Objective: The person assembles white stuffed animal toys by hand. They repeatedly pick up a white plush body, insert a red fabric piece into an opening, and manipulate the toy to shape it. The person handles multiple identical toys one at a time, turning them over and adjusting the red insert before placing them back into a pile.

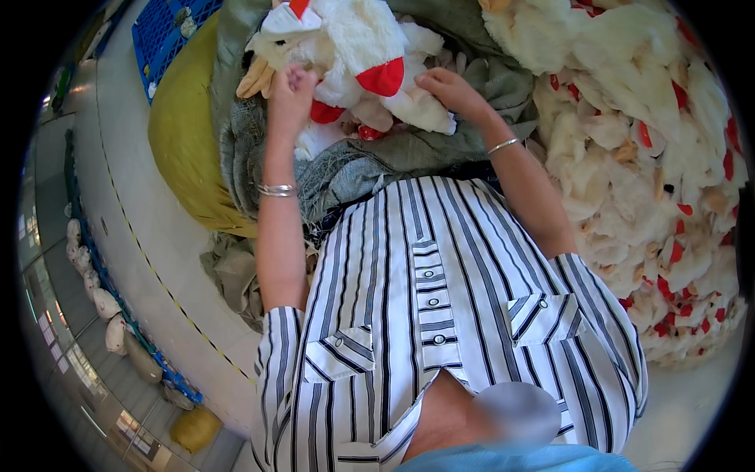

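Observation:
A limp white plush toy (358, 35) with red patches and tan parts lies over a grey-green woven sack in front of me. My left hand (291, 93) is closed at its left side, beside a tan flap (257, 77), with the fingertips pinched on the white plush. On the other side my right hand (454, 90) pinches the edge of the fluffy white fabric between thumb and fingers. Between the hands hangs a red patch (383, 77). More white and red plush pieces (370, 118) lie underneath, partly hidden by the toy.
The open grey-green sack (377, 161) is bunched close to my body. A full yellow-green sack (185, 126) stands at the left, with a blue plastic crate (169, 31) behind it. A high heap of white plush pieces with red bits (645, 181) rises at the right.

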The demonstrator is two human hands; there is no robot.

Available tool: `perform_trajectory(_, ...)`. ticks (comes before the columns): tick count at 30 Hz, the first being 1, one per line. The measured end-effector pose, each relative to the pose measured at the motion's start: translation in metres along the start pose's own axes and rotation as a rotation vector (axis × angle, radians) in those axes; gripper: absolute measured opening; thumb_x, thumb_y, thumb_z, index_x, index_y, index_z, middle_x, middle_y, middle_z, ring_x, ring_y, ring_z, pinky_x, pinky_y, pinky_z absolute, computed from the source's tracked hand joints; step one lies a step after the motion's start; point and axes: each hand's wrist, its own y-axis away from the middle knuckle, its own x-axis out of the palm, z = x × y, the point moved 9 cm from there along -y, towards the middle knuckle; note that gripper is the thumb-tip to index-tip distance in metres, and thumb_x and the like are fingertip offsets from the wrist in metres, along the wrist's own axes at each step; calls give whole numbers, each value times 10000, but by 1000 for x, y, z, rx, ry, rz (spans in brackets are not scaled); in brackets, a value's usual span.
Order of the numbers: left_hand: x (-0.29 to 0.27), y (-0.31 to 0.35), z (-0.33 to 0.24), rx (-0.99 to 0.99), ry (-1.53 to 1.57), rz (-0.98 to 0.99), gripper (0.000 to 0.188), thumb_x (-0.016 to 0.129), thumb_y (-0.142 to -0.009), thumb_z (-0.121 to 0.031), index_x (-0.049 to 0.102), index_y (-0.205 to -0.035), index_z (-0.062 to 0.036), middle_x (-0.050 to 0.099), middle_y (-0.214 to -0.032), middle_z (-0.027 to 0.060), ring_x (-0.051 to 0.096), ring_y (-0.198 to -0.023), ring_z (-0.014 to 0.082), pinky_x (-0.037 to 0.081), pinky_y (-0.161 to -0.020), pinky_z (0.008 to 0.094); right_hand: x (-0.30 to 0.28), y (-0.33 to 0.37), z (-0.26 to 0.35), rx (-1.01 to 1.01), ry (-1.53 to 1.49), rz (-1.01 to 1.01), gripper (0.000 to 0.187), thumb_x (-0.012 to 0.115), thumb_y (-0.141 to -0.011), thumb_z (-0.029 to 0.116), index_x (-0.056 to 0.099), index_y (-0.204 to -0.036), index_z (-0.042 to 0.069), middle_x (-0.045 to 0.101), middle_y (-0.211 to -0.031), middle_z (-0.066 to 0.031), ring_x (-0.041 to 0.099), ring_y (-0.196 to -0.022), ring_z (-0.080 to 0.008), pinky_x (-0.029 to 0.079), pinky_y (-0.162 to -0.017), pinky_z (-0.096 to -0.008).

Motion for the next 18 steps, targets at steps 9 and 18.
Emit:
perform_trajectory(9,25,61,58,-22,-77,-281,760,764,-749,-317,440,-1284,114,567,-1201,243,567,-1106,312,441,-952,367,32,20,56,-331,31,-365,582,756,-794,348,557,-1164,-53,639,-1072,-135,610,-949,-176,498,-817,-298)
perform_trajectory(18,-75,61,71,-289,562,-541,106,683,-819,-102,643,-853,-9,647,-797,22,574,-658,105,483,-624,276,-78,-4,56,-342,-997,-171,201,550,-907,204,695,-841,81,647,-739,-47,629,-689,-162,505,-649,-288)
